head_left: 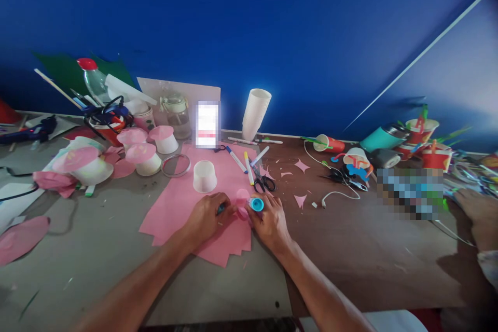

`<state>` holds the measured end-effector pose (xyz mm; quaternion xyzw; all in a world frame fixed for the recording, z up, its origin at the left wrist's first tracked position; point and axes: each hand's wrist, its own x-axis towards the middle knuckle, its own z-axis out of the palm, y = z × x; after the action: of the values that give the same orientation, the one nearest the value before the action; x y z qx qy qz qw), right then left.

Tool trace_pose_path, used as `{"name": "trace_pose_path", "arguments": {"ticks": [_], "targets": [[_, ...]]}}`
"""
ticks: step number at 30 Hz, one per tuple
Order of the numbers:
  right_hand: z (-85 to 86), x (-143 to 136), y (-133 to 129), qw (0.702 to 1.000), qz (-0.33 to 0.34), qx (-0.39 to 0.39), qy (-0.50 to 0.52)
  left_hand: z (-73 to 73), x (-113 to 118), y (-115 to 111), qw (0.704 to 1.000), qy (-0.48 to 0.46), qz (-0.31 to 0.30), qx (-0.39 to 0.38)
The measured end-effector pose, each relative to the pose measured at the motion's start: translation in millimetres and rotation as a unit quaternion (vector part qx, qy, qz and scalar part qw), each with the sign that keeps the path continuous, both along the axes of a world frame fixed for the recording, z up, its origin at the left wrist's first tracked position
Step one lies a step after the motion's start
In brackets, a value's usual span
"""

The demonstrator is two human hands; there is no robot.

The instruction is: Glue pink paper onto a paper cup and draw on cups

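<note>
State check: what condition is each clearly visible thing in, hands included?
Left hand: curled around blue item
Right hand: gripping turquoise-ended tube
Phone: upright, screen lit
White cup stack: nested, leaning
Bottle: capped
Pink sheets: overlapping, flat
Scissors: lying flat
Teal flask: on its side

Rather dim in here, except the phone screen (pixel 207 123) glaring white before the blue wall (pixel 249 21), which pales toward the right. A dark shadow (pixel 453 270) lies on the brown tabletop (pixel 361 259) beside a co-worker's hand (pixel 476 210). Both edges look stretched and soft; pixelation covers the screen and a patch (pixel 410 193) at right.
</note>
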<state>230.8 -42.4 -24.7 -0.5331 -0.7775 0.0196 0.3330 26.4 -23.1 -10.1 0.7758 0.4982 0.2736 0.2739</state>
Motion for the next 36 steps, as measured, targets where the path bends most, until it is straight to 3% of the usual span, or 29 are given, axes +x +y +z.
{"name": "trace_pose_path", "arguments": {"ticks": [9, 16, 19, 27, 36], "targets": [[-5.7, 3.5, 7.1, 0.996, 0.042, -0.024, 0.068, 5.5, 1.4, -0.6, 1.0, -0.021, 0.003, -0.007], [-10.9, 2.5, 10.5, 0.995, 0.035, -0.028, 0.085, -5.5, -0.3, 1.4, 0.998, -0.059, 0.022, 0.026], [-11.9, 1.6, 11.8, 0.994, 0.024, -0.031, 0.1, -9.6, 0.3, 0.6, 0.996, -0.073, -0.001, 0.047], [-10.8, 3.6, 16.4, 0.983, 0.065, -0.071, 0.154, -9.4, 2.2, -1.9, 0.998, -0.028, -0.033, 0.05], [-10.2, 3.5, 18.5, 0.963, 0.05, -0.141, 0.222, -6.5, 1.1, -1.5, 0.998, -0.017, -0.027, 0.055]]}}
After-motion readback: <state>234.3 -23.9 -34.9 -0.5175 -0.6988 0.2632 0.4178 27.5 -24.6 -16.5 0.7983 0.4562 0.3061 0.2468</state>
